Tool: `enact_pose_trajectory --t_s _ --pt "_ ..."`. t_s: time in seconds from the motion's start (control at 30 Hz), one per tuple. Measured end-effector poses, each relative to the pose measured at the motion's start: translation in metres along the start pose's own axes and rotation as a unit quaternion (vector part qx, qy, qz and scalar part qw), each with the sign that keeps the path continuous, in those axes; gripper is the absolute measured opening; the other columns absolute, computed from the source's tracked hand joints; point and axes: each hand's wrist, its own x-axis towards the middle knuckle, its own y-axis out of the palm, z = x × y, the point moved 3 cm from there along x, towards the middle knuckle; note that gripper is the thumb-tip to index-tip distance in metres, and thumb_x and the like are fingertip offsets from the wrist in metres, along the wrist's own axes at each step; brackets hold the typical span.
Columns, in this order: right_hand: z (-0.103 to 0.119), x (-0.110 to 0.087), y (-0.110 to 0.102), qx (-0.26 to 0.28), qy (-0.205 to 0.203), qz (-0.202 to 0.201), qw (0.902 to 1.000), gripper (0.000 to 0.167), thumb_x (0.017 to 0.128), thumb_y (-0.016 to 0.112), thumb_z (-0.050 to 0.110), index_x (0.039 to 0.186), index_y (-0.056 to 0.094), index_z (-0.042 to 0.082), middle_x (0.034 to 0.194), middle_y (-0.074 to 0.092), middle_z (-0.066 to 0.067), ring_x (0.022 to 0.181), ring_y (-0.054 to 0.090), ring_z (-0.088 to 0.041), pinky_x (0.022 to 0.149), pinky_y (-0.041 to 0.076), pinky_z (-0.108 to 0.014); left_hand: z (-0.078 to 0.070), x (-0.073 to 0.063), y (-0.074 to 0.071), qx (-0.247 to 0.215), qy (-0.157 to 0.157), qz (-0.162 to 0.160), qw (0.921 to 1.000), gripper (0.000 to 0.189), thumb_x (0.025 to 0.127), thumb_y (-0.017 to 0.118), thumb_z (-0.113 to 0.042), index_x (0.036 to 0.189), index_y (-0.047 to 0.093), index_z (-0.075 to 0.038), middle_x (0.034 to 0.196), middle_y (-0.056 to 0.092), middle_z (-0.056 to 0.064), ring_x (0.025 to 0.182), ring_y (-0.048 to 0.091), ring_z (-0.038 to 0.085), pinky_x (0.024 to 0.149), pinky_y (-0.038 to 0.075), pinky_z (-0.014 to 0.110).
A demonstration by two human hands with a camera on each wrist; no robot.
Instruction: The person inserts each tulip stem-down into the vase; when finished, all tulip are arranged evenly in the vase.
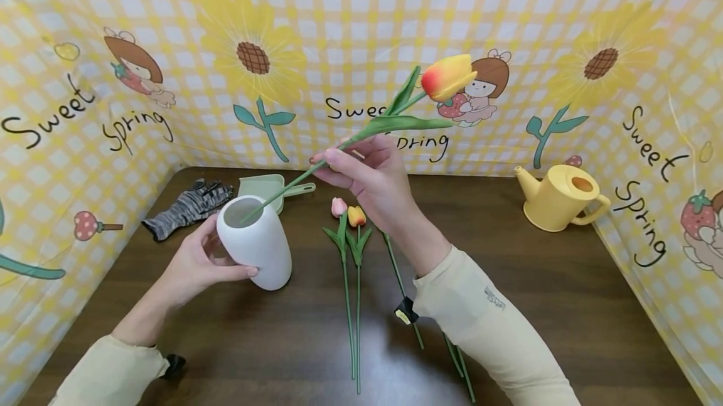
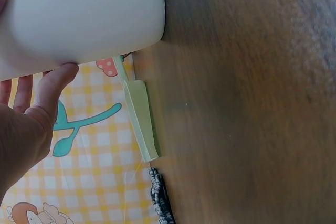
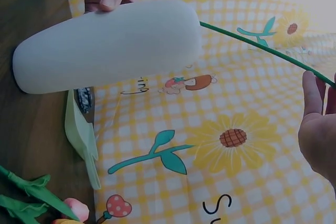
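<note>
My left hand [image 1: 194, 261] grips a white vase [image 1: 262, 255] round its side, the thumb across the front. The vase leans slightly, its base at the tabletop. Above and to the right, my right hand [image 1: 384, 180] pinches the green stem of an artificial yellow-and-red tulip [image 1: 449, 78]. The stem's lower end reaches inside the vase mouth, as the stem [image 3: 252, 44] in the right wrist view also shows; its tip is hidden. On the table between the hands lie a pink tulip [image 1: 339, 207] and an orange-yellow tulip [image 1: 356, 216], side by side.
More green stems [image 1: 460, 365] lie partly hidden beneath the right forearm. A yellow watering can [image 1: 556, 202] stands at the back right. Behind the vase are a pale green dustpan [image 1: 262, 185] and a grey knitted glove [image 1: 189, 208]. Checked cloth [image 1: 361, 29] walls the table.
</note>
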Motion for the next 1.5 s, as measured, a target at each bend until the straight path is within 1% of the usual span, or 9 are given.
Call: enact_pose_trajectory --t_s 0.17,0.47,0.57,0.73,0.83,0.97,1.17,1.37,1.5 --pt "-0.009 0.004 0.01 -0.041 0.006 0.02 0.9989 0.031 0.091 0.058 -0.02 0.095 0.074 0.006 0.092 0.075 -0.011 0.09 0.073 -0.025 0.087 0.059 -0.053 0.002 -0.001 0.001 -0.001 0.0 -0.004 1.0 0.096 0.067 0.089 0.012 0.148 0.045 -0.014 0.134 0.057 0.01 0.118 0.06 0.017 0.082 0.062 0.035" --pt "-0.023 0.014 0.028 -0.139 0.04 0.053 0.988 0.013 0.087 0.067 -0.019 0.099 0.063 -0.015 0.089 0.074 -0.012 0.082 0.073 -0.027 0.08 0.062 -0.052 0.004 -0.002 0.001 -0.004 0.005 -0.005 1.0 0.097 0.066 0.09 0.012 0.148 0.045 -0.014 0.135 0.055 0.01 0.119 0.059 0.018 0.083 0.062 0.036" --pt "-0.028 0.018 0.03 -0.189 0.051 0.067 0.9783 0.012 0.087 0.071 -0.015 0.097 0.065 -0.011 0.087 0.072 -0.013 0.079 0.071 -0.023 0.076 0.063 -0.044 0.007 0.002 0.004 -0.002 0.005 0.003 1.0 0.096 0.067 0.09 0.01 0.148 0.044 -0.015 0.136 0.055 0.009 0.121 0.058 0.018 0.084 0.061 0.036" --pt "-0.04 0.02 0.035 -0.281 0.093 0.095 0.9505 0.013 0.088 0.077 0.0 0.097 0.069 -0.002 0.089 0.072 -0.007 0.081 0.068 -0.019 0.073 0.058 -0.031 0.01 0.002 0.007 -0.003 0.0 0.007 1.0 0.096 0.068 0.09 0.009 0.148 0.043 -0.015 0.135 0.056 0.009 0.121 0.059 0.017 0.084 0.061 0.036" --pt "-0.047 0.022 0.041 -0.295 0.103 0.12 0.9423 0.015 0.089 0.078 0.005 0.1 0.069 0.001 0.093 0.071 -0.005 0.084 0.069 -0.017 0.075 0.058 -0.03 0.008 0.0 0.004 0.003 -0.001 0.0 1.0 0.096 0.068 0.09 0.009 0.148 0.044 -0.015 0.135 0.056 0.008 0.121 0.059 0.015 0.084 0.061 0.034" --pt "-0.052 0.027 0.048 -0.289 0.09 0.153 0.9405 0.015 0.089 0.077 0.002 0.101 0.069 -0.001 0.095 0.069 -0.007 0.084 0.068 -0.018 0.077 0.058 -0.031 0.005 -0.001 0.0 0.009 -0.003 0.0 0.9999 0.096 0.069 0.09 0.008 0.148 0.043 -0.016 0.137 0.055 0.007 0.122 0.058 0.014 0.084 0.061 0.033" --pt "-0.057 0.031 0.049 -0.312 0.12 0.166 0.9278 0.02 0.089 0.078 0.003 0.107 0.07 -0.003 0.096 0.071 -0.007 0.086 0.069 -0.014 0.083 0.059 -0.032 0.003 -0.002 -0.002 0.012 -0.008 0.001 0.9999 0.096 0.069 0.09 0.007 0.149 0.043 -0.017 0.138 0.054 0.007 0.123 0.057 0.014 0.085 0.061 0.033" --pt "-0.064 0.033 0.047 -0.341 0.156 0.18 0.9095 0.026 0.09 0.078 0.007 0.113 0.071 -0.002 0.098 0.073 -0.007 0.082 0.071 -0.014 0.076 0.061 -0.029 0.003 -0.002 -0.002 0.017 -0.009 0.002 0.9998 0.095 0.071 0.09 0.006 0.149 0.041 -0.015 0.138 0.054 0.007 0.122 0.058 0.011 0.084 0.061 0.033" --pt "-0.067 0.034 0.047 -0.341 0.178 0.177 0.906 0.034 0.09 0.077 0.006 0.122 0.067 -0.003 0.098 0.073 -0.006 0.078 0.072 -0.016 0.072 0.062 -0.03 0.004 -0.002 -0.002 0.015 -0.007 0.0 0.9999 0.095 0.07 0.09 0.007 0.149 0.041 -0.014 0.138 0.054 0.008 0.122 0.059 0.011 0.083 0.062 0.035"
